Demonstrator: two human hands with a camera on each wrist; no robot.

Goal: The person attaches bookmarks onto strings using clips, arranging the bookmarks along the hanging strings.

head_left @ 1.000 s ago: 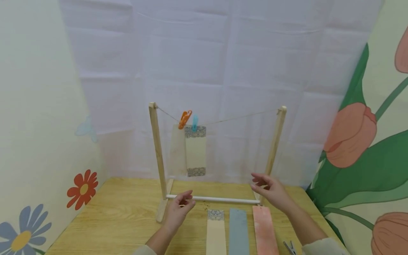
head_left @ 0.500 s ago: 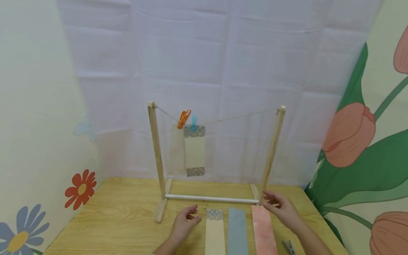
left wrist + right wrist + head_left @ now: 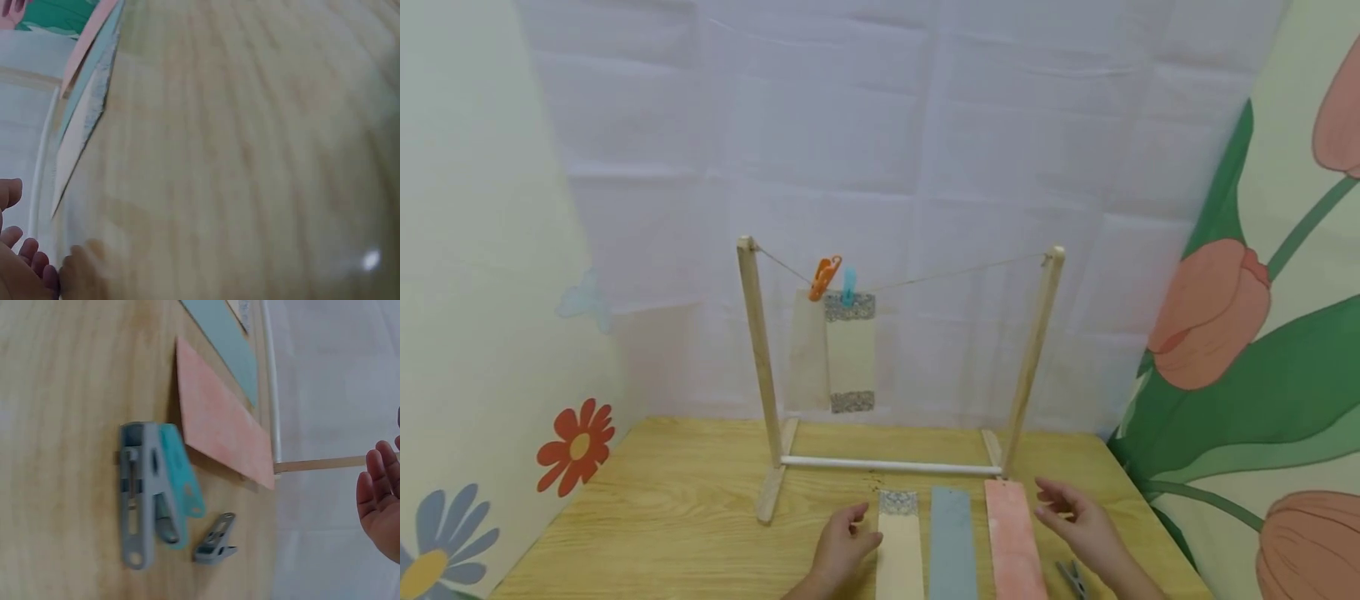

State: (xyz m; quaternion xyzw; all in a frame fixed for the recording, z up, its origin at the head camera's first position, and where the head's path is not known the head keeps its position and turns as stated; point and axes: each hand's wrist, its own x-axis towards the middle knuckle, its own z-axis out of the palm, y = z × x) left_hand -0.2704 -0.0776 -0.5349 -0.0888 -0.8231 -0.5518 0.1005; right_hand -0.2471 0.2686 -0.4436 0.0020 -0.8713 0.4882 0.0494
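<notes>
My left hand [image 3: 842, 546] hovers just left of a beige strip [image 3: 900, 554] with a patterned band, its fingers loosely curved around nothing. Right of that strip lie a blue-grey strip [image 3: 952, 542] and a pink strip [image 3: 1015, 542]. Beyond the pink strip's right edge, my right hand [image 3: 1084, 525] is held loosely, holding nothing. Below it, a grey clothespin [image 3: 1072, 578] lies on the table. The right wrist view shows a larger grey clothespin [image 3: 139, 500] against a teal clothespin [image 3: 183, 481], with a small grey clothespin [image 3: 216, 539] apart from them.
Behind the strips stands a wooden frame [image 3: 757, 350] with a white bottom rod [image 3: 891, 465] and a sagging string [image 3: 955, 272]. An orange clothespin [image 3: 825, 279] and a light blue clothespin [image 3: 848, 287] hold a plain strip [image 3: 807, 354] and a patterned-end strip [image 3: 851, 354] there.
Both hands have come down from near the frame toward the table strips, the left also moving right. The hanging strips stay on the string, and the view has shifted slightly.
</notes>
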